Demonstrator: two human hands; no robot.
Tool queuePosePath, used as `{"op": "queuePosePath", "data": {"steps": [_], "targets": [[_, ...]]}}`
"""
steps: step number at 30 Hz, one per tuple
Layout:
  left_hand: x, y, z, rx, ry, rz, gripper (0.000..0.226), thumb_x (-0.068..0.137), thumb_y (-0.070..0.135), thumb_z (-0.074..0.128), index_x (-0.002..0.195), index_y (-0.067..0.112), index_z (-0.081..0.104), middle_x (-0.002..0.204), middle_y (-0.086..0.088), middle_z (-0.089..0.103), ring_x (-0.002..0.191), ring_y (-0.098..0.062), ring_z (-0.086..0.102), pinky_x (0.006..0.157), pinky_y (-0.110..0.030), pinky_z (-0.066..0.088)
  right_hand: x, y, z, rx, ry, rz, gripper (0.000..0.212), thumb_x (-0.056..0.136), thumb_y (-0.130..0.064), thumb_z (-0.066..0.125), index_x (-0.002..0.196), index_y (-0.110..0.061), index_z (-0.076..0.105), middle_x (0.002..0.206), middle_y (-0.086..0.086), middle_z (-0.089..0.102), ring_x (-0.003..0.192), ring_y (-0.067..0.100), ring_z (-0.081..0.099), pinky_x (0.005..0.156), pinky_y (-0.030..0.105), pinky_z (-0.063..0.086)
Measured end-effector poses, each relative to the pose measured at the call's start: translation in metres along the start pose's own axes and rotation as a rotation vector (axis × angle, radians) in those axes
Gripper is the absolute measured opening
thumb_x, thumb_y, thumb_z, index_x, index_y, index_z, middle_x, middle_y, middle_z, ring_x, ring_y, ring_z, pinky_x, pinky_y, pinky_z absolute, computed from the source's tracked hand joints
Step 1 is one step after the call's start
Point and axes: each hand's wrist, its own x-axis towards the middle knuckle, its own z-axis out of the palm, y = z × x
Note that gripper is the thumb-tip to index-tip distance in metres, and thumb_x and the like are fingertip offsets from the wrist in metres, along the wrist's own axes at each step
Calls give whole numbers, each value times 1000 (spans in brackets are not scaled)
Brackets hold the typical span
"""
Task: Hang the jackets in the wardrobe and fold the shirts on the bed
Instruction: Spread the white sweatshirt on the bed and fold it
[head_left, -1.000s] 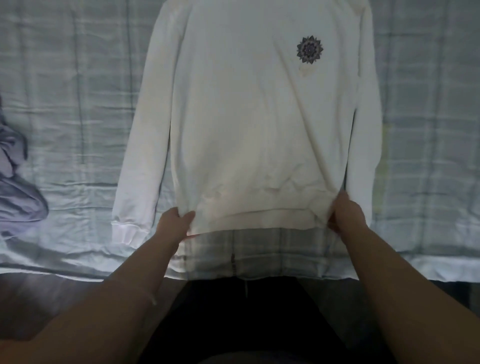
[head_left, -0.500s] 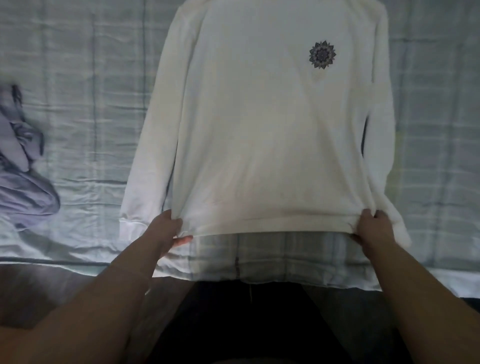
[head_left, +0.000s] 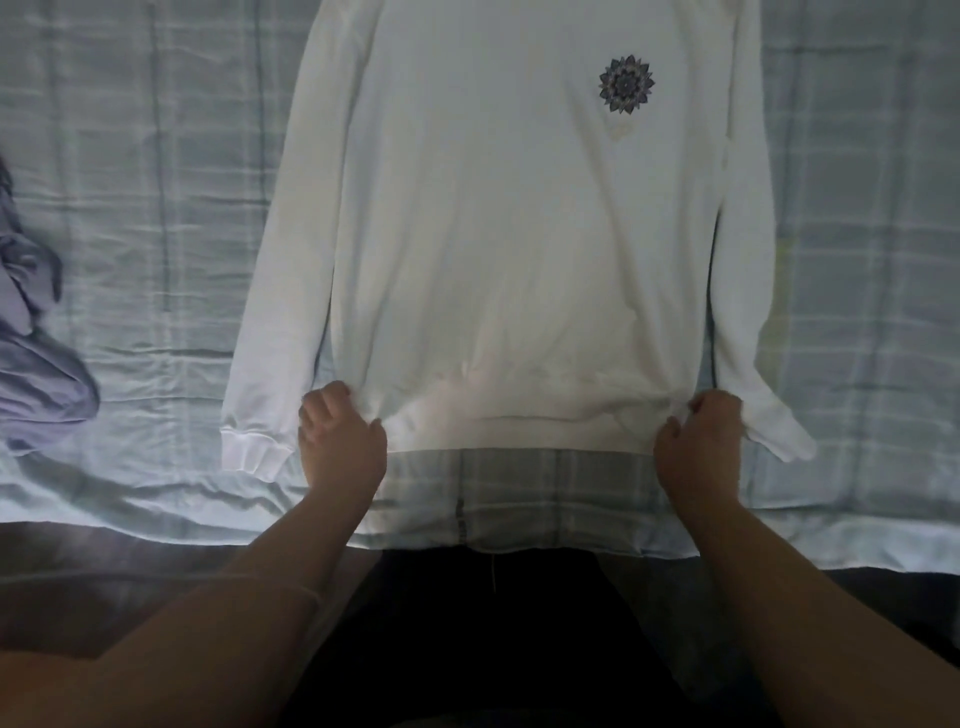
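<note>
While the white shirt (head_left: 509, 249) lies flat, both hands (head_left: 340, 441) pinch its hem corners.

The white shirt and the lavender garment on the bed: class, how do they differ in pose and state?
The white shirt lies spread flat, sleeves along its sides; the lavender garment lies crumpled in a heap. The left hand and right hand grip the white shirt's hem; nothing touches the lavender garment. Both rest on the plaid bedsheet.

One view only — taken from head height, aimed forward and steeply down. The bed (head_left: 130, 218) edge is framed close, both forearms entering from below.
</note>
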Motion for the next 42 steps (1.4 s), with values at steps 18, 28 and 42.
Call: {"op": "queuePosePath", "data": {"steps": [18,28,42], "targets": [[20,-24,-11,378,-400,631,59,54,-14,59,108,10,57,97,-9,51,88,-30,50,52,-35,43,18,26,-15,-592,-296,-579,42,66,9,60,103,-10,62,91,13,50,80,34,46,62,42,46],[1,-39,-9,446,-431,609,48,55,12,69,102,17,59,96,-4,55,87,-30,54,72,-40,41,5,32,-11,-742,-375,-563,41,63,-10,66,103,-12,60,95,12,52,82,34,47,66,41,44],[50,115,-12,32,-493,697,32,91,19,45,122,23,52,111,-1,64,97,-21,59,81,-33,47,55,2,-58,10,-14,174,43,78,0,57,120,-10,60,117,16,58,109,35,55,93,43,46]]}}
